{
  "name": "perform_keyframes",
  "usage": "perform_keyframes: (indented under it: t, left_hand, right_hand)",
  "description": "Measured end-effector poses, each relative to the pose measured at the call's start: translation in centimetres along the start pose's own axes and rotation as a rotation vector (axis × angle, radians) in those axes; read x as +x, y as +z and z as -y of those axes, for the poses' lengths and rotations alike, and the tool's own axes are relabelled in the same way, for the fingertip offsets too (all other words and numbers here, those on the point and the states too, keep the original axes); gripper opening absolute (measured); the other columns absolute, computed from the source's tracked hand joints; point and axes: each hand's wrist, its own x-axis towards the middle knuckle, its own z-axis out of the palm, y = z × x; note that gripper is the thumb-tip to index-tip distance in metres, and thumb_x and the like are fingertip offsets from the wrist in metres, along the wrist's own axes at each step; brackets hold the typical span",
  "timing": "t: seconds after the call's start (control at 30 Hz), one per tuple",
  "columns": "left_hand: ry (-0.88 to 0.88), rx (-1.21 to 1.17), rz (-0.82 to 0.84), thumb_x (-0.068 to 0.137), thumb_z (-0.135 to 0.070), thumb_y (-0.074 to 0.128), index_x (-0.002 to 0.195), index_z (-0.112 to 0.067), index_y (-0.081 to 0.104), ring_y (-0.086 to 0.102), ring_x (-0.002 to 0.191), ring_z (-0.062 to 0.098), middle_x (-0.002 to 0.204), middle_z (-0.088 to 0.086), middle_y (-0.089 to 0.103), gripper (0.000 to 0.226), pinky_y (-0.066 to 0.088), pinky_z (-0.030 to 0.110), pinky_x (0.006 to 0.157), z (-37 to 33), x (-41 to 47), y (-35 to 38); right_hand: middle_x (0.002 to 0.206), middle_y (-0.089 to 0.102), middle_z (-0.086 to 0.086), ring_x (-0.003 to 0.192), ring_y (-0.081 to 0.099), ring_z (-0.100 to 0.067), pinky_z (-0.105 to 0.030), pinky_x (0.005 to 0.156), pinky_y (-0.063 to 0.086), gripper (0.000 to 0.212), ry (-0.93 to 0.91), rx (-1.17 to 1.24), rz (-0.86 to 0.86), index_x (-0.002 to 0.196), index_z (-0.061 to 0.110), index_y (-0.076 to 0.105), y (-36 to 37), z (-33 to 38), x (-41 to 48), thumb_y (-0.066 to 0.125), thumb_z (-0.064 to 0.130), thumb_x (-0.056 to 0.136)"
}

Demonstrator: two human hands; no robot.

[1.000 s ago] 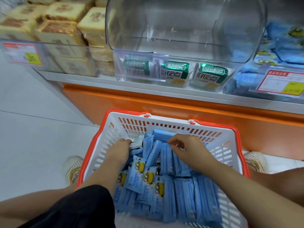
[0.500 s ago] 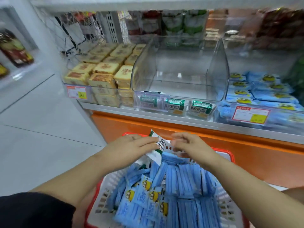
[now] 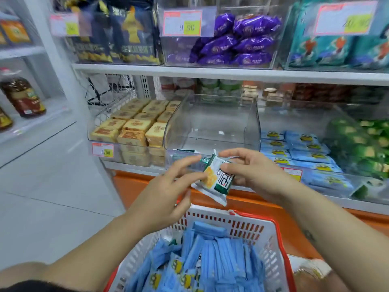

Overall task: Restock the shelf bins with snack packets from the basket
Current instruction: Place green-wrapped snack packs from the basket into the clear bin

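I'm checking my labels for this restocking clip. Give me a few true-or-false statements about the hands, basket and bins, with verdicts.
1. The left hand and right hand both hold one green-and-white packet. True.
2. The basket is filled with yellow cakes. False: it holds blue packets.
3. The clear bin behind the hands is packed to the top. False: it is almost empty.
4. The packet is not yet in the bin. True: it is held in front of the bin.
5. Purple packets sit on the upper shelf. True.
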Motion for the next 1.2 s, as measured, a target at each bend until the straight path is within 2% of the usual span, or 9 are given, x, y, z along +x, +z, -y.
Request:
perform_keyframes:
  t: [0.07,0.17,0.3,0.4,0.53,0.63,0.77,0.87,1.2]
  left_hand:
    - [-0.305,-0.274,-0.06,0.092,-0.037,0.052,0.139,-0.039,0.044,0.061,0.115,0.011,0.148,-0.018,0.039,0.048,0.052,0.043,0.095,-1.2,1.4,-0.7]
    - [-0.629,-0.703,-0.046,0.091,-0.032,0.068,0.138,-0.038,0.044,0.066,0.103,0.004,0.13,-0.012,0.059,0.053,0.054,0.039,0.097,-1.5,4.1,-0.8]
    - [-0.741,-0.832,-0.128,0.083,-0.038,0.075,0.137,-0.029,0.052,0.068,0.107,0.011,0.12,-0.009,0.068,0.058,0.054,0.041,0.097,-0.1,6.2,-0.6]
    - [-0.79,-0.932,-0.208,0.092,-0.021,0.069,0.133,-0.028,0.052,0.066,0.109,0.008,0.118,-0.008,0.068,0.045,0.056,0.03,0.09,0.7,7.4,-0.3]
    - [-0.748,-0.739,-0.165,0.094,-0.02,0.066,0.137,-0.026,0.048,0.064,0.104,0.002,0.12,-0.012,0.064,0.048,0.052,0.022,0.09,3.1,8.9,-0.5]
    - [-0.708,-0.388,-0.039,0.097,-0.015,0.06,0.141,-0.022,0.048,0.061,0.101,-0.002,0.125,-0.011,0.061,0.047,0.046,0.009,0.081,5.7,10.1,-0.9]
    - [-0.583,-0.078,0.348,0.1,-0.015,0.055,0.145,-0.021,0.047,0.053,0.127,0.013,0.142,-0.003,0.055,0.046,0.04,0.029,0.109,7.8,12.9,0.3]
    - [-0.555,0.009,0.64,0.103,-0.017,0.046,0.148,-0.017,0.043,0.049,0.133,0.022,0.149,0.004,0.049,0.045,0.038,0.036,0.112,8.6,14.6,1.8]
    - [-0.615,-0.022,0.742,0.103,-0.022,0.046,0.138,-0.018,0.058,0.054,0.125,0.02,0.14,0.001,0.058,0.037,0.041,0.03,0.105,10.6,14.7,3.8]
  right_hand:
    - [0.102,0.075,-0.007,0.092,0.071,-0.016,-0.025,0.071,0.055,0.025,-0.072,-0.158,-0.034,0.11,0.019,0.065,-0.4,2.3,0.0,0.07,0.01,0.088]
    - [0.102,0.075,-0.002,0.092,0.072,-0.014,-0.027,0.079,0.059,0.029,-0.177,-0.297,-0.047,0.112,0.02,0.065,0.2,4.8,0.4,0.075,0.014,0.085]
    - [0.102,0.071,0.008,0.097,0.068,-0.007,-0.027,0.088,0.054,0.054,-0.215,-0.254,-0.088,0.131,0.026,0.055,1.1,5.8,2.0,0.078,0.028,0.082]
    - [0.105,0.074,0.006,0.104,0.067,-0.015,-0.033,0.09,0.05,0.041,-0.156,-0.206,-0.059,0.124,0.024,0.059,1.0,5.5,3.3,0.075,0.026,0.086]
    - [0.105,0.074,-0.003,0.102,0.068,-0.026,-0.03,0.078,0.049,0.037,-0.227,-0.27,-0.199,0.119,0.017,0.064,-0.4,5.5,6.3,0.076,0.022,0.085]
    - [0.106,0.072,-0.001,0.096,0.068,-0.02,-0.033,0.085,0.053,0.038,-0.298,-0.672,-0.302,0.117,0.017,0.066,-2.1,5.3,9.5,0.078,0.016,0.081]
    - [0.111,0.07,-0.006,0.098,0.064,-0.026,-0.035,0.084,0.054,0.036,-0.118,-1.241,-0.169,0.116,0.016,0.065,-2.6,3.8,13.4,0.074,0.015,0.081]
    - [0.105,0.071,-0.007,0.09,0.066,-0.028,-0.04,0.08,0.059,0.033,0.064,-1.447,-0.03,0.107,0.017,0.067,-2.1,2.5,15.7,0.074,0.01,0.075]
    - [0.119,0.065,0.002,0.1,0.066,-0.016,-0.026,0.083,0.055,0.038,0.164,-1.09,0.254,0.129,0.021,0.064,-2.3,1.9,16.4,0.064,0.01,0.093]
